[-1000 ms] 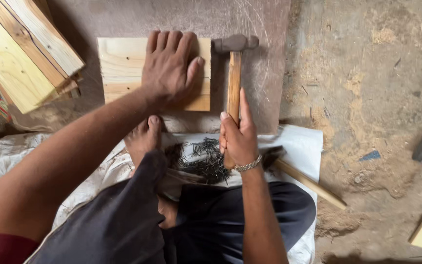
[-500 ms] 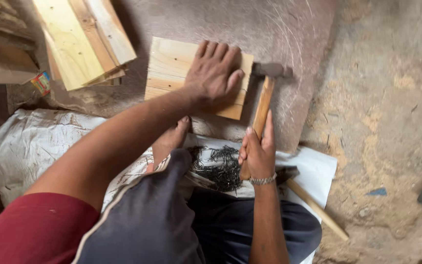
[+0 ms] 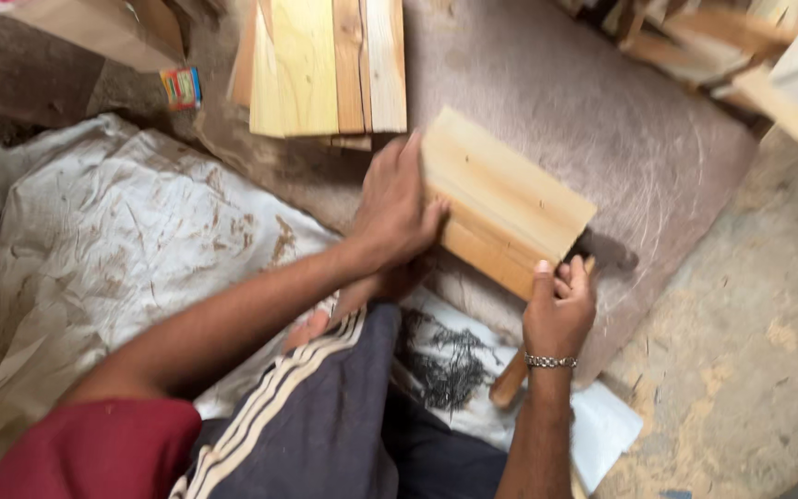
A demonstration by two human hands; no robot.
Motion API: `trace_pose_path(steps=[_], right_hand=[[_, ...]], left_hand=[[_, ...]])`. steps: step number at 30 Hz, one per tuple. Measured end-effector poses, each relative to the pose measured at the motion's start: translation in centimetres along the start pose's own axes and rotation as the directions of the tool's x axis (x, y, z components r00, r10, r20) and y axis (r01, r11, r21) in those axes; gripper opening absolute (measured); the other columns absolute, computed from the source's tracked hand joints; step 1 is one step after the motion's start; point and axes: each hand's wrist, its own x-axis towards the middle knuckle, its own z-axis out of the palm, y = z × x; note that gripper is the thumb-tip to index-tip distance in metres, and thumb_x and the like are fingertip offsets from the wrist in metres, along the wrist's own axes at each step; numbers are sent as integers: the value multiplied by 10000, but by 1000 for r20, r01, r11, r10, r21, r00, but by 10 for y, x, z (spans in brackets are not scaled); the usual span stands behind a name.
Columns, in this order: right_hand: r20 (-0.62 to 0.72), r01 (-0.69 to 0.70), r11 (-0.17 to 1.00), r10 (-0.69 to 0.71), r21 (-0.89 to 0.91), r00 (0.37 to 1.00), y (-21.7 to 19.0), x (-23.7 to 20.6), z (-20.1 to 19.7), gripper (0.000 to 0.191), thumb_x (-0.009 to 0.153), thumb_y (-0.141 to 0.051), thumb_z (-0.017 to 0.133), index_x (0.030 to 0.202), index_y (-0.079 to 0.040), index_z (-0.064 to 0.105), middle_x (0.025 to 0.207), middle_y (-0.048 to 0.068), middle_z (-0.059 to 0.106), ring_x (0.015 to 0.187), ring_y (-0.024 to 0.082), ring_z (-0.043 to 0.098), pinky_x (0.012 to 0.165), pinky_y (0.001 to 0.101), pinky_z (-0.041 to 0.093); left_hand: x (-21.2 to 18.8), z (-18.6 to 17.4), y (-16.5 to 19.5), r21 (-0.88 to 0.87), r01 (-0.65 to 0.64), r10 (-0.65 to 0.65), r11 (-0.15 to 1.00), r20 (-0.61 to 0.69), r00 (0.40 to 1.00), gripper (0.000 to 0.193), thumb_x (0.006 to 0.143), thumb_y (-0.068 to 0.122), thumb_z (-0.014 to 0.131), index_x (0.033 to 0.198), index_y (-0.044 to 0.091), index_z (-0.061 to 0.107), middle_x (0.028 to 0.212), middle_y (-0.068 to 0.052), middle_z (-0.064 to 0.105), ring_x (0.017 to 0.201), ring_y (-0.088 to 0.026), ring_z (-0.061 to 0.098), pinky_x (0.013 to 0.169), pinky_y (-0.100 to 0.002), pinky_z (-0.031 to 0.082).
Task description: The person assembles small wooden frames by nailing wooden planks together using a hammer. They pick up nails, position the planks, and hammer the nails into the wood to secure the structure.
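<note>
Fingers: left hand [image 3: 397, 208] lies flat and spread against the near-left end of the wooden board piece [image 3: 502, 205], fingertips [image 3: 410, 146] pointing away, palm pressing its edge, not curled round anything; right hand [image 3: 558, 310] is clenched about the hammer handle [image 3: 510, 381], thumb [image 3: 541, 270] up against the board's lower edge
Sacking: pale, stained cloth [image 3: 113, 240] spreads wide to the left of the left hand, creased and marked with brown smears
Mat: greyish-brown felt-like pad [image 3: 602, 129] lies under and beyond both hands, the board resting on it
Floor: dusty bare ground [image 3: 750, 351] runs to the right of the right hand
Trousers: dark, with pale stripes [image 3: 325, 416], below both hands; a bare foot [image 3: 325, 319] shows just beneath the left wrist
Plank stack: light boards [image 3: 325, 65] lie beyond the left fingertips, well apart from the held piece; more blurred timber [image 3: 741, 46] sits far beyond the right hand
Board piece: pale wood, tilted diagonally, between the two hands, touched by both
White sheet: lies [image 3: 602, 425] under the right forearm, near the knee
Nails: dark heap [image 3: 445, 365] just left of the right wrist, on the white sheet
Hammer: wooden handle runs down from the right fist; the head [image 3: 593, 249] is a dark blur just past the fingers, beside the board's far corner
Bracelet: metal chain [image 3: 549, 361] on the right wrist
Small box: colourful carton [image 3: 182, 88] far left of the left fingertips, beside the planks
</note>
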Motion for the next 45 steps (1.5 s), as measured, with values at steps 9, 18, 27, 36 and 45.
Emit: trace_pose_path(steps=[9, 18, 27, 36, 45], right_hand=[[7, -210, 956, 213, 206, 977, 24, 23, 19, 417, 1075, -370, 607, 1265, -10, 698, 1207, 130, 721, 1041, 208, 678, 924, 343, 541], [517, -575, 259, 261, 776, 815, 8, 10, 32, 599, 1006, -455, 394, 1504, -123, 409, 1423, 83, 596, 1291, 235, 594, 1057, 361, 520], [236, -420, 458, 406, 783, 883, 0, -6, 20, 583, 1045, -393, 481, 1480, -5, 456, 1322, 146, 636, 1207, 255, 624, 999, 408, 533], [-74, -183, 770, 286, 611, 955, 8, -16, 13, 317, 999, -171, 694, 1213, 63, 695, 1051, 8, 751, 906, 66, 691, 783, 212, 574], [-58, 41, 976, -55, -213, 997, -3, 11, 32, 471, 953, -210, 742, 1359, 17, 669, 1165, 193, 660, 959, 213, 668, 809, 332, 561]], left_hand=[[-5, -65, 39, -165, 141, -115, 976, 159, 981, 787, 867, 315, 749, 1476, -12, 373, 1378, -243, 463, 1290, -418, 481, 1099, -505, 429], [-27, -114, 93, -446, -449, 527, 774, 60, 848, 704, 993, 197, 691, 1600, 108, 345, 1529, -301, 364, 1312, -460, 575, 1063, -488, 566], [-26, -110, 88, -452, -495, 579, 742, 61, 813, 664, 978, 184, 691, 1564, 126, 384, 1519, -291, 370, 1309, -451, 595, 1015, -458, 599], [-8, -72, 30, -381, -129, 171, 916, 77, 982, 640, 952, 204, 738, 1516, 104, 453, 1461, -252, 513, 1326, -402, 555, 1107, -508, 497], [-32, -22, -33, -14, 138, -134, 990, 149, 980, 852, 905, 275, 754, 1576, -28, 324, 1292, -223, 495, 1228, -351, 432, 1103, -516, 381]])
